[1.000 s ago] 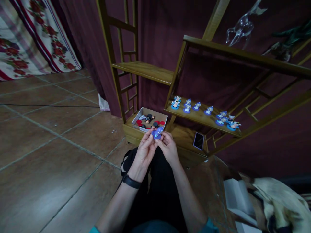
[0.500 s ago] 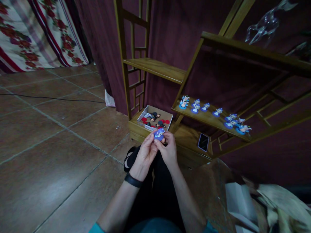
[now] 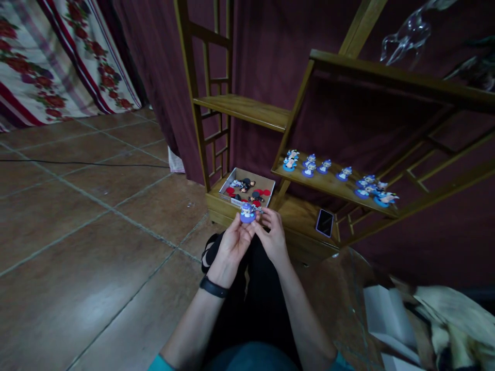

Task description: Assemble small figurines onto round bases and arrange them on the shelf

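A small purple-and-white figurine [image 3: 247,211] on a round purple base stands upright between my hands, just in front of an open cardboard box. My left hand [image 3: 235,241] supports it from below, with the fingers closed on the base. At its right side, my right hand [image 3: 271,236] has thumb and fingers bent together at the edge of the base. Part of the right fingertips' grip is hidden. The box [image 3: 266,184] holds several dark figurines [image 3: 244,185] lying down and loose red and black discs [image 3: 230,190].
Several purple and blue figurines [image 3: 325,166] stand along a wooden shelf [image 3: 328,183]. Below lies a phone [image 3: 325,222] on the lower board. A clear glass animal [image 3: 410,36] stands on the upper shelf. White boxes [image 3: 389,312] and pale cloth [image 3: 452,309] lie at the right.
The figurine has turned more upright and moved slightly left in my hands, its front showing more. My right hand has shifted a little right. The view has also shifted slightly.
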`<state>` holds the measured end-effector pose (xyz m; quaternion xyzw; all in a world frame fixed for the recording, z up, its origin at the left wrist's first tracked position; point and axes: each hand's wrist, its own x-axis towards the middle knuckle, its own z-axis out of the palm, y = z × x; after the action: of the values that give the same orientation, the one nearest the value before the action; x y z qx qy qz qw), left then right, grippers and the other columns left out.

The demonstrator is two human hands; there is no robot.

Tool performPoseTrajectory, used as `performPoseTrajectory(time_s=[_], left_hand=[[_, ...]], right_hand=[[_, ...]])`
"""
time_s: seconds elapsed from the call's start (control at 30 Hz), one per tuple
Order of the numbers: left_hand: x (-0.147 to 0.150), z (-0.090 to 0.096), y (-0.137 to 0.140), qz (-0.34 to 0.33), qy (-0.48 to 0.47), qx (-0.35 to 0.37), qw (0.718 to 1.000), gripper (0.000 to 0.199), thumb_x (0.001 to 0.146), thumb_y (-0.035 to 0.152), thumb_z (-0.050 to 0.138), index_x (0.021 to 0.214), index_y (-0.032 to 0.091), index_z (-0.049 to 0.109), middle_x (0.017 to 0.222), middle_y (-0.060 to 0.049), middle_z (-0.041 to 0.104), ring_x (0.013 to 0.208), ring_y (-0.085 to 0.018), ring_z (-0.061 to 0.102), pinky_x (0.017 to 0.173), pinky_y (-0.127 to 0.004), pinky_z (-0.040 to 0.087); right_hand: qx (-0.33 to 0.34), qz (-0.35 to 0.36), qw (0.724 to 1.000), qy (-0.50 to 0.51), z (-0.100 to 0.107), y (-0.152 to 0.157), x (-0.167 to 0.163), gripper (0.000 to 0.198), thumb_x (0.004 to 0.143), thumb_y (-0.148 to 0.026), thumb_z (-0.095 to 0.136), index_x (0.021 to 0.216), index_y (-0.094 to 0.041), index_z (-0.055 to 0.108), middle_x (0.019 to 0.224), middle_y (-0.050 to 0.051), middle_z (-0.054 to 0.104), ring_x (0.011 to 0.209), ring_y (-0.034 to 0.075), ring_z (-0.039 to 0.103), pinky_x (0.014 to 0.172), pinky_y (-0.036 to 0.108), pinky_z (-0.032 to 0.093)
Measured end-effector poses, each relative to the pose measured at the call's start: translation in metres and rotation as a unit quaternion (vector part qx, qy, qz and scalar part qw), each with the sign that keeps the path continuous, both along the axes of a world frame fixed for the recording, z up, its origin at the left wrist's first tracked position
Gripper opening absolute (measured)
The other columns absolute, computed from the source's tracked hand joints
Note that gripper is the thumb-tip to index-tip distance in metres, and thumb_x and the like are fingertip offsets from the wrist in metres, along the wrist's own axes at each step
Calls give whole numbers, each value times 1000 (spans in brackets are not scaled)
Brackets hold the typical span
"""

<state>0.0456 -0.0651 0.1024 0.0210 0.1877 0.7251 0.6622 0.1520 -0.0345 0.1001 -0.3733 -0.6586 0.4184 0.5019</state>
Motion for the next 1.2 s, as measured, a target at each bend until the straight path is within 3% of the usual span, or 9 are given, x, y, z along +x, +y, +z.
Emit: performPoseTrajectory(time_s=[0.13, 0.43, 0.6, 0.93, 1.2], left_hand=[[2, -3, -1, -31, 16, -29, 999, 34, 90, 32, 40, 99, 7, 61, 87, -13, 69, 82, -16, 66, 77, -26, 53], [9, -7, -4, -107, 58, -77, 990, 37, 87, 42, 43, 94, 10, 62, 75, -9, 69, 65, -13, 65, 62, -23, 52], [10, -5, -4, -118, 77, -103, 985, 38, 86, 45, 45, 89, 12, 63, 70, -7, 67, 60, -12, 63, 58, -22, 51], [14, 1, -5, -122, 52, -96, 987, 36, 87, 42, 43, 89, 12, 62, 70, -6, 67, 60, -12, 63, 57, -23, 51], [12, -2, -5, -111, 52, -48, 991, 36, 86, 41, 46, 98, 11, 62, 85, -10, 69, 71, -13, 64, 66, -24, 52]], right_hand=[[-43, 77, 996, 4, -4, 5, 11, 43, 74, -30, 63, 117, -27, 55, 122, 6, 54, 109, 21, 54, 95, 41, 44], [-71, 148, 986, 5, -2, 5, 25, 44, 72, -31, 66, 115, -26, 59, 122, 4, 57, 112, 21, 54, 99, 41, 41], [-65, 149, 987, 6, -3, 4, 28, 44, 71, -30, 67, 115, -26, 59, 117, 5, 60, 106, 21, 57, 95, 40, 44], [27, 128, 990, -48, 9, 7, 36, 38, 71, -27, 67, 109, -25, 63, 111, 5, 60, 106, 20, 55, 97, 38, 42], [-5, 107, 994, -1, -1, 9, 33, 37, 74, -29, 64, 111, -26, 62, 115, 5, 58, 107, 20, 56, 95, 37, 44]])
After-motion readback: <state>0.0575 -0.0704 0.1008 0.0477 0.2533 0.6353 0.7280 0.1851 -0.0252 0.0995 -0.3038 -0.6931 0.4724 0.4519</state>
